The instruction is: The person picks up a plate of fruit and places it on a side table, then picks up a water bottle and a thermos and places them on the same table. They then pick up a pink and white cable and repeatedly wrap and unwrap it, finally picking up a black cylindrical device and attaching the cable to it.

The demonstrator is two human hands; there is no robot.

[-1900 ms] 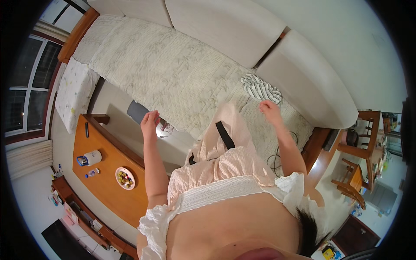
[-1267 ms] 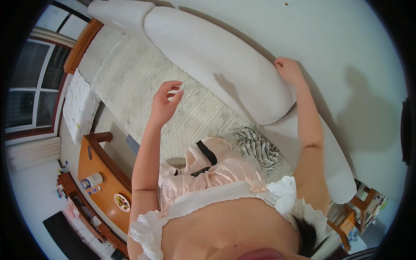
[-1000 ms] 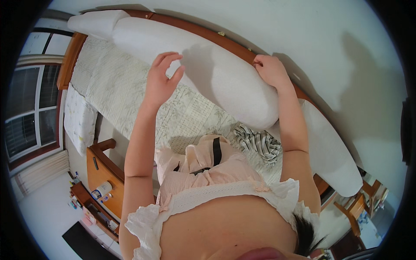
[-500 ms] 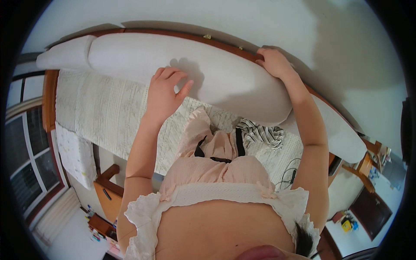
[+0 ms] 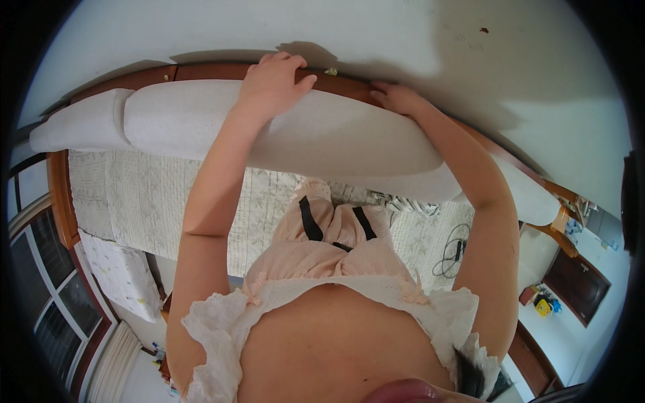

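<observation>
the rail [image 5: 215, 70] runs along the wall [image 5: 376, 33], behind the back cushions. the middle cushion [image 5: 363, 134] stands between the left cushion [image 5: 80, 121] and the right cushion [image 5: 517, 191]. the left hand [image 5: 277, 82] is over the middle cushion's top edge, the right hand [image 5: 401, 101] farther right, at the rail. before the cushions spreads the quilt [image 5: 161, 195] — on it, a cloth [image 5: 416, 204] by the middle cushion's foot, a cable [image 5: 459, 252] nearer the person. far left, the window [image 5: 50, 262]; far right, the door [image 5: 576, 279].

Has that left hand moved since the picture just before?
Yes: the left hand has moved forward to the brown wooden rail; before, it was short of that rail, over the pale cushion.
</observation>
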